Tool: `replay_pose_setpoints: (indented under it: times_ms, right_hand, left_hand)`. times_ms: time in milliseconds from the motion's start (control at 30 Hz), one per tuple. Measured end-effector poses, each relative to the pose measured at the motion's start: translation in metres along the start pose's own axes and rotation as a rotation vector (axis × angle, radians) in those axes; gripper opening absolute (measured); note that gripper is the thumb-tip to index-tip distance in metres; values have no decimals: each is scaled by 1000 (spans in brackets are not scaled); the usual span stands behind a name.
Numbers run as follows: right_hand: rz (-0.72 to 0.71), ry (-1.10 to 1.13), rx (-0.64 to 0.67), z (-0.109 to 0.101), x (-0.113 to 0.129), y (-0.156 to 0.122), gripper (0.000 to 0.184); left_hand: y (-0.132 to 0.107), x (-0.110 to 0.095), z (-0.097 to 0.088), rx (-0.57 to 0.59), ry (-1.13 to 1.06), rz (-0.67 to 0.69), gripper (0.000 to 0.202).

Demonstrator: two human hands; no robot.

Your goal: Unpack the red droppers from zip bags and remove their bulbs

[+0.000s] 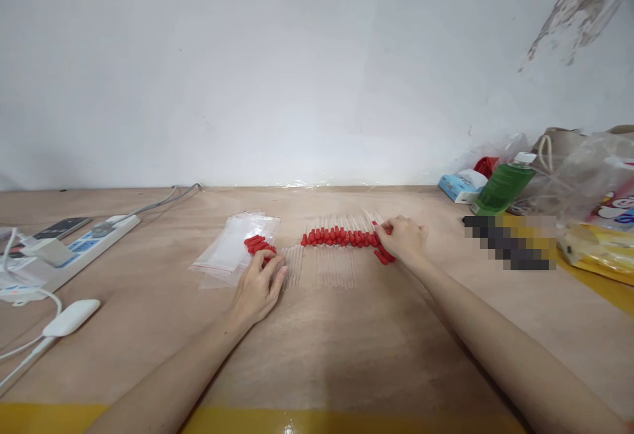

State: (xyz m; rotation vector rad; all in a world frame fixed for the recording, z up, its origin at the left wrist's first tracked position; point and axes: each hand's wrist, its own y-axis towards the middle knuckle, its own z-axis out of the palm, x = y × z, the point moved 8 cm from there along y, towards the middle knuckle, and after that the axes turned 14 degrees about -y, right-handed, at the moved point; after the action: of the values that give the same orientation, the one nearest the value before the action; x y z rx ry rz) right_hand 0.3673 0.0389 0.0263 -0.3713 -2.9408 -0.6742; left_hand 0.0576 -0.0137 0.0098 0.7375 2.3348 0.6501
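Observation:
A row of clear, thin droppers with red rubber bulbs [339,236] lies across the middle of the table, their tubes pointing both away and toward me. At its right end, my right hand [405,239] is closed in a pinch on red bulbs; exactly how many is hidden. A few loose red bulbs [382,257] lie just below those fingers. My left hand [258,285] rests by a small heap of red bulbs [256,244], fingers curled over its near edge; what they grip is hidden. Under the heap are clear zip bags [222,249]. More clear tubes [293,265] lie right of this hand.
At left are a white power strip [94,246], a phone [62,228] and a white cabled device [74,317]. A green bottle [504,185], a blue tissue pack [456,188] and plastic bags [594,176] stand at right. A wall closes off the back.

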Motion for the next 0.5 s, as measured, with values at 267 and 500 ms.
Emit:
replay_pose_setpoints:
  times_ms: [267, 500]
  right_hand:
    - [-534, 350, -258, -33, 56, -83, 12]
    - [-772, 425, -278, -34, 85, -126, 7]
  left_hand:
    - [1, -34, -7, -82, 84, 205, 45]
    - [-10, -76, 8, -15, 47, 476, 20]
